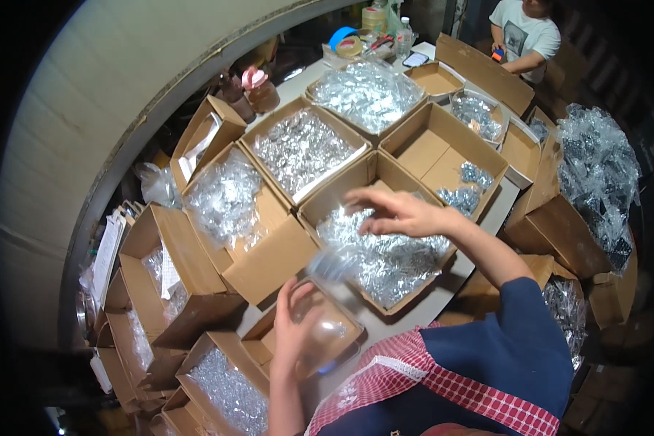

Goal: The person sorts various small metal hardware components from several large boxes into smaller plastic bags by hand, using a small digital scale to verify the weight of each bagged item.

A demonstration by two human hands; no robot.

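Loose, shiny silver metal pieces (400,272) are lying heaped in the brown cardboard box (398,176) at the middle of the action, covering most of its bottom, so plenty is evidently remaining there. Right above them the right hand (403,215) is hovering, thumb and fingers parted and loosely curled, with no piece clearly showing in it. A blurred, clear silvery object (330,266) is hanging between the hands, apparently in mid-air; what it is, I cannot tell. Lower down, the left hand (291,323) is cupping beside a small shallow cardboard carton (346,304), fingers curved and apart, and a smeared patch of clear plastic (332,330) is showing next to its palm; whether the fingers are gripping it is staying unclear. Progress is looking partial: the larger tan cardboard box (420,149) just beyond is holding only a few small silvery clusters (460,198) in its near corner, its bottom mostly showing. Further out, dull silver flat pieces (301,149) are filling the neighbouring box, and crinkled clear plastic bags of silver parts (367,94) are crowding the far end of the pale worktop (407,320), where a co-worker in a white T-shirt (543,36) is standing.
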